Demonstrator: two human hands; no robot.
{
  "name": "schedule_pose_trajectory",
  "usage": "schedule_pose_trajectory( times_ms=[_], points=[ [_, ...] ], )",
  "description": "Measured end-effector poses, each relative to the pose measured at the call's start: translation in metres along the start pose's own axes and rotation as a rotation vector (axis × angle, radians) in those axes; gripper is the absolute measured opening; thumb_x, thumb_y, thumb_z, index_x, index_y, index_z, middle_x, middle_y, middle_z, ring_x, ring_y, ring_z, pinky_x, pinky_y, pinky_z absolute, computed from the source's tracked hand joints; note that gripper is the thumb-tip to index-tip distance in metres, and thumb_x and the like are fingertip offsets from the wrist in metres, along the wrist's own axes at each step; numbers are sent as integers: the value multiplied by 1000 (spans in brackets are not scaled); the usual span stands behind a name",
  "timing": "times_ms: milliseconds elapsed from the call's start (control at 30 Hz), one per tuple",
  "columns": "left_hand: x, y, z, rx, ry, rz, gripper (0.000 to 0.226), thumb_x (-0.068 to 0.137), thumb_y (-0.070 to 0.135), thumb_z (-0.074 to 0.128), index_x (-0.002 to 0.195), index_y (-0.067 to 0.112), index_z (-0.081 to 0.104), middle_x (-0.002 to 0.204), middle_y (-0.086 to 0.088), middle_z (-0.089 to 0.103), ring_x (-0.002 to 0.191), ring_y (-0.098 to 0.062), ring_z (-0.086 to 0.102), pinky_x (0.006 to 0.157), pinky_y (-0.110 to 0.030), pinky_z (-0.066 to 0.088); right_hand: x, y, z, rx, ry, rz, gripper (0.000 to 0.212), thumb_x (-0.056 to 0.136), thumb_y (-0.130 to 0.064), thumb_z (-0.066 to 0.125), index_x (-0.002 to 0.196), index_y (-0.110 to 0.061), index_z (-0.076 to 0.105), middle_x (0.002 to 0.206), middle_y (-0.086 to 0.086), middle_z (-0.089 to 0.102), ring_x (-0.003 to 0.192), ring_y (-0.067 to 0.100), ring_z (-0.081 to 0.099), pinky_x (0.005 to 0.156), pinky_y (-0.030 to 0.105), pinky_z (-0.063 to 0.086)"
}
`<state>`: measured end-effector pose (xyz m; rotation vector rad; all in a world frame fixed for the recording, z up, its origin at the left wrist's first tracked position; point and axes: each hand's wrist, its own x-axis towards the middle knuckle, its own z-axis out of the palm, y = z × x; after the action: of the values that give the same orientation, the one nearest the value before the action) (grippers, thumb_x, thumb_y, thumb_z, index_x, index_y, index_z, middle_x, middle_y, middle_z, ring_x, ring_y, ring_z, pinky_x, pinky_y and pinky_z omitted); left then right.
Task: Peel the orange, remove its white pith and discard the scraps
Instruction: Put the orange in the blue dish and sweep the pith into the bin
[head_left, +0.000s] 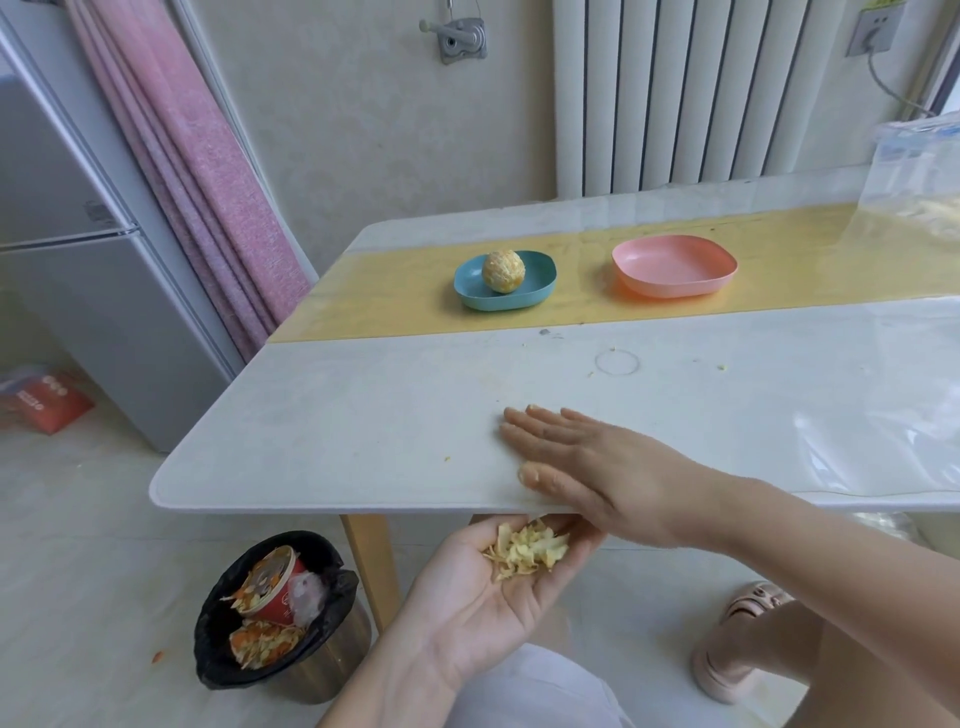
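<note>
Cupped left hand (483, 587) cradles ragged pith scraps (527, 551), fingers apart; right hand (587, 467) lies flat, fingers together, on the smooth counter (337, 415).

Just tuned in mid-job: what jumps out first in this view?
The left hand, cupped palm-up just below the table edge, holds a pile of pale pith scraps, while the right hand lies flat on the tabletop at that edge. Farther back, the peeled orange sits in a blue dish, beside a pink dish. A black-lined bin with peels stands on the floor, lower left.
</note>
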<state>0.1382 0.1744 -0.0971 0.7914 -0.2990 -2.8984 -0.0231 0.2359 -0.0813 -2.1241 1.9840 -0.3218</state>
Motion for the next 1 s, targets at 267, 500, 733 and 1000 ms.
schedule_pose_trajectory(
  times_ms=[267,500,733,1000],
  points=[
    [-8,2,-2,39,17,48,26,81,7,48,77,-10,67,75,-21,66,57,-30,67,47,-38,58,-37,-27,1,383,-44,-207,49,101,-35,34,149,-28,24,155,-15,23,141,-9,13,115,16,15],
    [-10,3,-8,63,-21,-78,41,81,4,44,107,-24,58,114,-38,59,88,-51,66,72,-51,53,-1,8,-5,36,171,350,97,79,-78,-6,153,-16,4,159,-1,-7,145,10,-10,117,23,-5],
    [-21,14,-19,16,36,12,42,83,4,44,113,-23,55,121,-38,55,92,-52,64,68,-56,53,49,-27,6,-87,-57,142,100,72,-73,-2,152,-15,-7,159,1,-11,145,9,-11,115,25,-9],
    [-34,26,-22,47,15,162,29,80,2,44,92,-11,66,94,-21,67,72,-31,70,63,-41,59,20,-66,10,423,-160,-198,54,96,-49,26,147,-32,31,147,-20,36,137,-6,28,113,16,20]
  ],
)
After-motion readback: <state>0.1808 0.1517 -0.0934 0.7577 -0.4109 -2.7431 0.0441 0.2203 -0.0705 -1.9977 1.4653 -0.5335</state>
